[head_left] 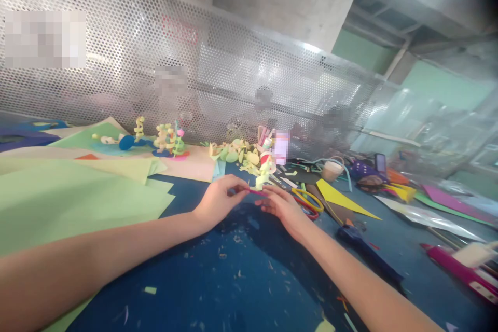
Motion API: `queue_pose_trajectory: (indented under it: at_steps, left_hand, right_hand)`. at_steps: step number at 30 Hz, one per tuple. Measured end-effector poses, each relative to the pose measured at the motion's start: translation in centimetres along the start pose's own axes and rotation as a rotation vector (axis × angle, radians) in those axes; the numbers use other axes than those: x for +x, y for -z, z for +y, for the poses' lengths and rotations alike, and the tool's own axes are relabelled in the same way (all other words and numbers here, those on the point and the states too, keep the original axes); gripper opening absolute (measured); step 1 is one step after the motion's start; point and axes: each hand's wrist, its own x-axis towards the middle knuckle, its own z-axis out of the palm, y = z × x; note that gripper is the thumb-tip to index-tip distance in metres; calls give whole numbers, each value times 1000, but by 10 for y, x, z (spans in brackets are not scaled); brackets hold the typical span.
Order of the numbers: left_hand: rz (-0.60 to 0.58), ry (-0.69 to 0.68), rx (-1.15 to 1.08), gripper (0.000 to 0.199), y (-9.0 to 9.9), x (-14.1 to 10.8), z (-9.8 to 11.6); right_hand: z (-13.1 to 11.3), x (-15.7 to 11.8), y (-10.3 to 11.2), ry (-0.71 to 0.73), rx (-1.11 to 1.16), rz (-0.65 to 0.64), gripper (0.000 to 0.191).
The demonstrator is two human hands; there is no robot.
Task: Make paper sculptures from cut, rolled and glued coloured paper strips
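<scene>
Over the middle of the blue table, my left hand [221,201] and my right hand [286,210] meet at a small paper figure [263,175]. It has a flat pink base, seen edge-on, and a pale yellow-green folded strip rising from it. My left thumb and fingers pinch the base's left edge. On the other side, my right fingers close on the right edge, partly hiding it. Just behind the figure lies a pile of cut yellow and green paper pieces [237,155]. Similar finished-looking paper figures [165,137] stand farther left.
Large light green sheets [78,202] cover the left side. To the right lie a yellow paper triangle [344,199], a dark blue tool [369,254], a magenta glue gun [462,270] and a paper cup [332,170]. A perforated metal screen [233,57] runs behind the table. Paper scraps dot the front.
</scene>
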Motion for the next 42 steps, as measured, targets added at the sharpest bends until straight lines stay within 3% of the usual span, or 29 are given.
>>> queue_pose_trajectory:
  at_steps: [10, 14, 20, 26, 34, 40, 42]
  left_hand:
    - [-25, -172, 176, 17, 3, -4, 17]
    - [-30, -65, 102, 21, 7, -2, 21]
    - [-142, 217, -94, 29, 0, 5, 0]
    - [-220, 238, -123, 22, -2, 7, -6]
    - [-169, 279, -127, 17, -1, 7, -6]
    - [30, 274, -115, 27, 3, 9, -4]
    - [43, 263, -105, 28, 4, 9, -3]
  right_hand:
    - [-5, -6, -8, 76, 55, -125, 21]
    - [-2, -3, -6, 71, 70, -121, 19]
    - [2, 0, -2, 45, 98, -117, 14]
    - [3, 0, -1, 29, 111, -97, 12]
    - [0, -2, -4, 41, 65, -93, 20]
    - [-1, -6, -7, 126, -85, -21, 20]
    - [-3, -8, -8, 159, -163, 19, 21]
